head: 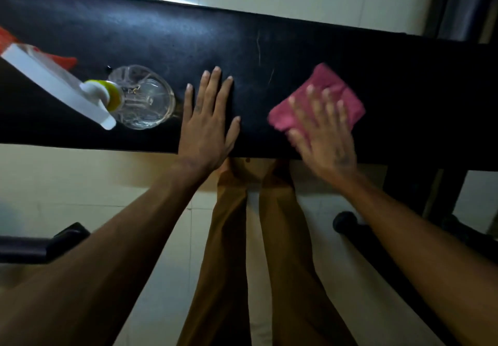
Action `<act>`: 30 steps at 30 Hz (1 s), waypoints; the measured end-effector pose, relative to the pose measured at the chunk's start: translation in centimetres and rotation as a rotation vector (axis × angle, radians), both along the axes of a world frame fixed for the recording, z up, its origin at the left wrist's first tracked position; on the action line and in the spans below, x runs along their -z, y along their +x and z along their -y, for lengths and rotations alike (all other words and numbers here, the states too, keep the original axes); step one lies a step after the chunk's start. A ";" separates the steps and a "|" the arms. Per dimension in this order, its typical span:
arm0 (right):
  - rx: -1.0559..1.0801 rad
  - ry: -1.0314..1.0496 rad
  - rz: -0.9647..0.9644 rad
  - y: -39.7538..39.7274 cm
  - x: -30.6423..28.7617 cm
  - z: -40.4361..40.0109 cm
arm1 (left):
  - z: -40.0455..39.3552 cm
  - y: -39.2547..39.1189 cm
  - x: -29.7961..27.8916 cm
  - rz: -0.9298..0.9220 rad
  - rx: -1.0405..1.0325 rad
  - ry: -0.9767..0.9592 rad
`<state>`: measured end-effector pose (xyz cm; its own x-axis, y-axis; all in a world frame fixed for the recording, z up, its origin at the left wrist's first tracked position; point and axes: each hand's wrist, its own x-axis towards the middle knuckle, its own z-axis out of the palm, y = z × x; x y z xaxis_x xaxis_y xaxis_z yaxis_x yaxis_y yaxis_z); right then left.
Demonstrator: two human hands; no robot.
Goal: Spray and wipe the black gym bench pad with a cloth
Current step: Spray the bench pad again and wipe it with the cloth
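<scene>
Your spray bottle (140,98) stands at the left on the pad (161,44), clear-bodied, with its white trigger head toward you. It looks like light plastic, likely to tip if knocked, so when you need it, take it by the neck under the trigger rather than by the round body.

Just right of it, your left hand (208,119) lies flat on the pad, fingers straight and spread, holding nothing. It looks like a brace, and the pad seems firm under it.

Further right, your right hand (323,133) presses a pink cloth (318,98) onto the pad, fingers spread and fairly straight over it. It is blurred, so you seem to be mid-wipe. The cloth is soft and folded. It may bunch or slide on the smooth black cover, so keep your palm and fingers broad over its middle.
</scene>
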<state>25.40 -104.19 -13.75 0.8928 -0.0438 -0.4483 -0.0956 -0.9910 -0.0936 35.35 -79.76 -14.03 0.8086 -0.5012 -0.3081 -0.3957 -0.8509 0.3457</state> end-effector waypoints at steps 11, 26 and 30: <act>0.075 0.106 -0.002 4.4 -0.8 -9.4 | -4.0 -4.1 -2.2 -0.101 -0.022 0.013; 0.695 0.261 0.035 5.5 -5.4 -4.7 | -4.7 -8.4 -5.0 -0.070 -0.240 -0.167; 0.710 0.327 -0.005 7.4 -6.1 -6.3 | -5.9 -7.9 -6.5 -0.077 -0.389 -0.152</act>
<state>32.75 -97.86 -7.62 0.6984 -0.4691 -0.5405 -0.6977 -0.6146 -0.3681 27.50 -73.89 -7.50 0.9241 -0.2080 -0.3206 -0.0238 -0.8686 0.4949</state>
